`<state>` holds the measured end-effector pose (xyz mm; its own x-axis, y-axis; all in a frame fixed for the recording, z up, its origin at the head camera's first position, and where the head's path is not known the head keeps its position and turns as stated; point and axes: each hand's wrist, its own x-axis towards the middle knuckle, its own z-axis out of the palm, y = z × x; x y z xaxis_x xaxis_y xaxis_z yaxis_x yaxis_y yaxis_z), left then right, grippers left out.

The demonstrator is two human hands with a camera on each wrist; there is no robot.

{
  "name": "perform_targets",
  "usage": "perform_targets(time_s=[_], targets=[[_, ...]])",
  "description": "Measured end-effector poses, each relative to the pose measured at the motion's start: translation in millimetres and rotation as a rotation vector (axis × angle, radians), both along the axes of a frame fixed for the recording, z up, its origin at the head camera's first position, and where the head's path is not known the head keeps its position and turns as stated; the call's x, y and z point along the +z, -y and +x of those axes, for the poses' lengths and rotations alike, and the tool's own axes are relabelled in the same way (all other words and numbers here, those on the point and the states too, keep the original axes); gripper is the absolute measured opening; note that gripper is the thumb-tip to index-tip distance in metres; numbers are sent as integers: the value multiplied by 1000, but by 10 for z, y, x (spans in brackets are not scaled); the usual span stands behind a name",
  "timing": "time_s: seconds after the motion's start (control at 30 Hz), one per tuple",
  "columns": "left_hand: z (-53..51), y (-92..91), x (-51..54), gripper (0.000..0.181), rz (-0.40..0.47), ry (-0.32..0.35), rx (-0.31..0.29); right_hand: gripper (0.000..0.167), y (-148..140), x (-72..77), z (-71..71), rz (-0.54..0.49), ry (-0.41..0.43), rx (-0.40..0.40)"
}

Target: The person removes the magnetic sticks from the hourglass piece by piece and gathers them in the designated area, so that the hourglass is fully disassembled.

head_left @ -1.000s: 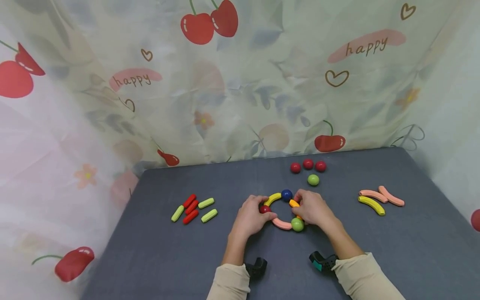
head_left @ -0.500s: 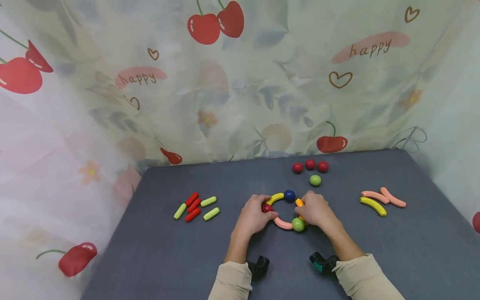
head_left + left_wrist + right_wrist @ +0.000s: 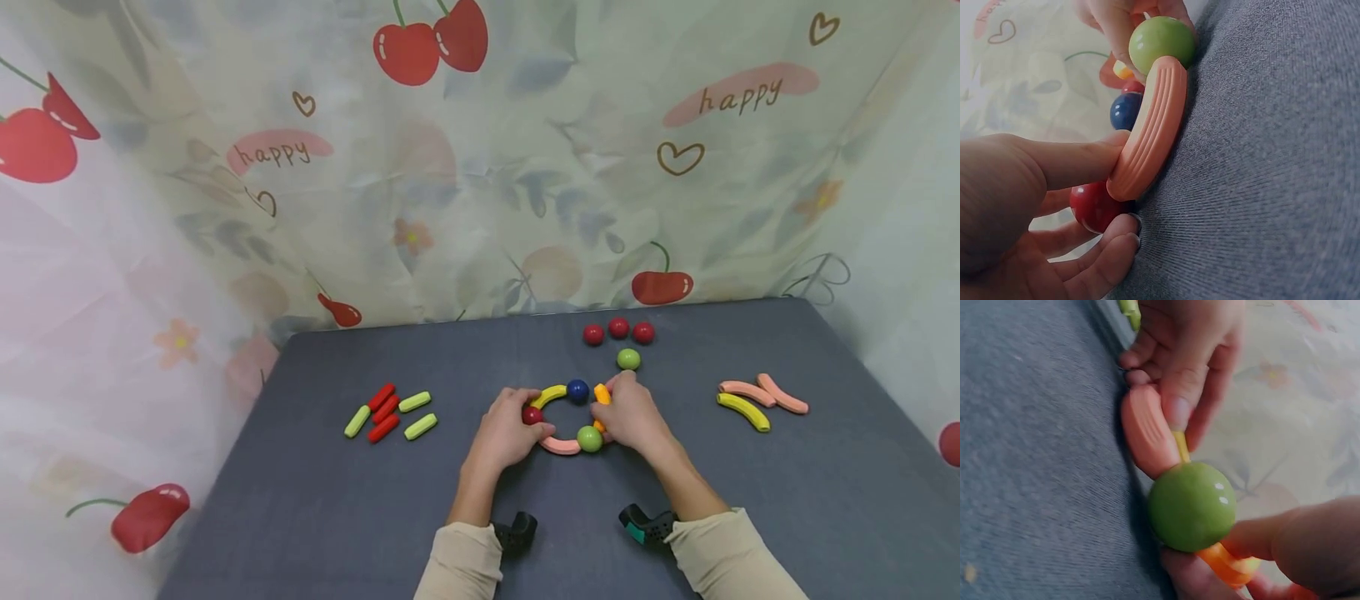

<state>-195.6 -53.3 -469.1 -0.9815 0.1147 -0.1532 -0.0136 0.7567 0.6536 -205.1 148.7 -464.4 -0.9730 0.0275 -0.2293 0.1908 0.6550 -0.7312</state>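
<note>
Small balls and curved pieces form a ring on the grey table, with a gap between the blue ball (image 3: 577,391) and the orange curved piece (image 3: 602,394). My left hand (image 3: 504,429) holds the red ball (image 3: 532,416) at the ring's left. Its index finger reaches the yellow curved piece (image 3: 551,394), and its thumb lies against the pink curved piece (image 3: 1155,128). With my right hand (image 3: 636,417) I pinch the orange piece, whose middle is covered by fingers. The green ball (image 3: 1192,506) sits between the orange and pink pieces, beside my right fingers.
Red sticks (image 3: 385,407) and pale green sticks (image 3: 421,427) lie at the left. Behind the ring are red balls (image 3: 618,327) and a loose green ball (image 3: 628,359). Pink pieces (image 3: 782,393) and a yellow piece (image 3: 743,412) lie right. A printed curtain (image 3: 480,208) hangs behind the table (image 3: 300,517).
My right hand has shifted slightly away from me, turning the orange piece. The ring's green ball and the pink piece's right end have moved up and left. My left hand stays put.
</note>
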Motion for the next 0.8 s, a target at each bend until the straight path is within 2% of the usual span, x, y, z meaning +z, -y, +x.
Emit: perform_targets(time_s=[0.13,0.23,0.37,0.43,0.5,0.63,0.73,0.8], targets=[[0,-11,-2,56,6,1,-6,41,34,32,17,80,-81,-59],[-9,-17,-6,56,14,0,-12,44,-65,117,8,144,-119,-74],[-19,-25,-16,54,23,11,-22,46,-433,283,30,219,-92,-56],[-16,-24,-18,52,28,15,-31,44,-683,316,72,254,-82,-27],[-9,-16,-16,50,31,20,-39,39,-935,299,134,304,-109,26],[1,16,-14,50,38,18,-42,29,-1322,184,287,421,-220,92],[-3,43,-26,51,43,6,-41,26,-1440,113,376,473,-287,109],[-6,58,-38,51,48,0,-41,26,-1417,90,407,491,-350,123]])
